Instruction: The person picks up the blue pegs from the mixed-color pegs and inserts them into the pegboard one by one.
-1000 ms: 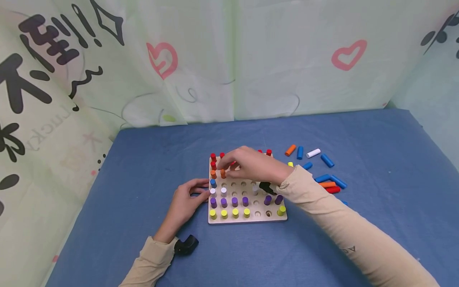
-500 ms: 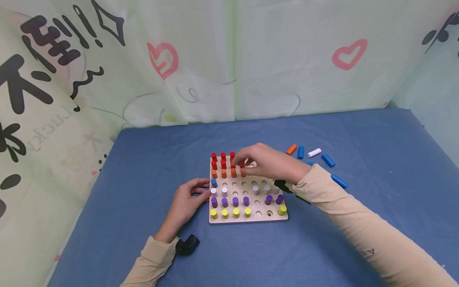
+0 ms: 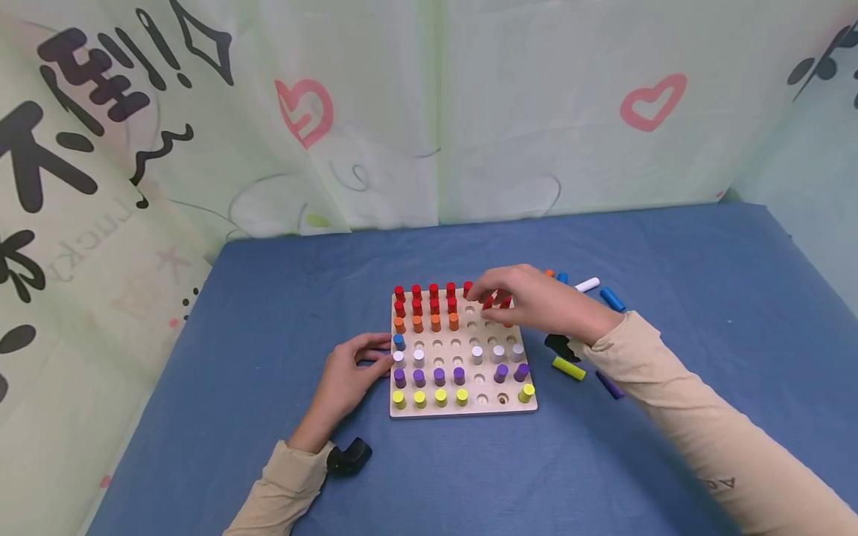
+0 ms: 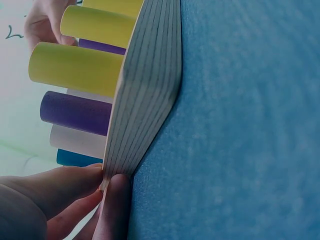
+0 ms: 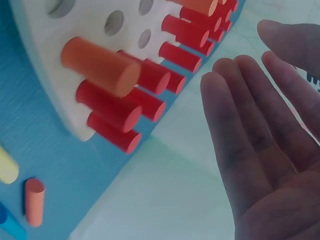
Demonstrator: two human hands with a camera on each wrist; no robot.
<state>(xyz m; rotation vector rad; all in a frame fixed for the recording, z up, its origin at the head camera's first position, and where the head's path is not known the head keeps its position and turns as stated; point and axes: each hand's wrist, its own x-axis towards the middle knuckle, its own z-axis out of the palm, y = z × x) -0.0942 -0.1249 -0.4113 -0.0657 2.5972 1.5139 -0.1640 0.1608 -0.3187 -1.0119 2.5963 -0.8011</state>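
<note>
A pale wooden pegboard (image 3: 429, 411) lies flat on the blue cloth, with red pegs (image 3: 433, 290), orange pegs (image 3: 435, 322), white pegs (image 3: 477, 355), purple pegs (image 3: 439, 376) and yellow pegs (image 3: 440, 398) upright in rows. One blue peg (image 3: 398, 342) stands at its left side. My left hand (image 3: 348, 376) pinches the board's left edge; the left wrist view shows fingertips (image 4: 118, 195) against its layered side. Above the back right rows hovers my right hand (image 3: 536, 301), which holds nothing. In the right wrist view its fingers (image 5: 225, 125) are straight, beside the red pegs.
Loose pegs lie right of the board: a yellow peg (image 3: 568, 368), a purple peg (image 3: 608, 384), a blue peg (image 3: 612, 298) and a white peg (image 3: 588, 285), among others. The right sleeve (image 3: 724, 432) covers part of that area. A printed curtain (image 3: 503, 112) hangs behind.
My right hand has moved to the right across the back rows, uncovering red and orange pegs on the left. The left hand and board stay in place.
</note>
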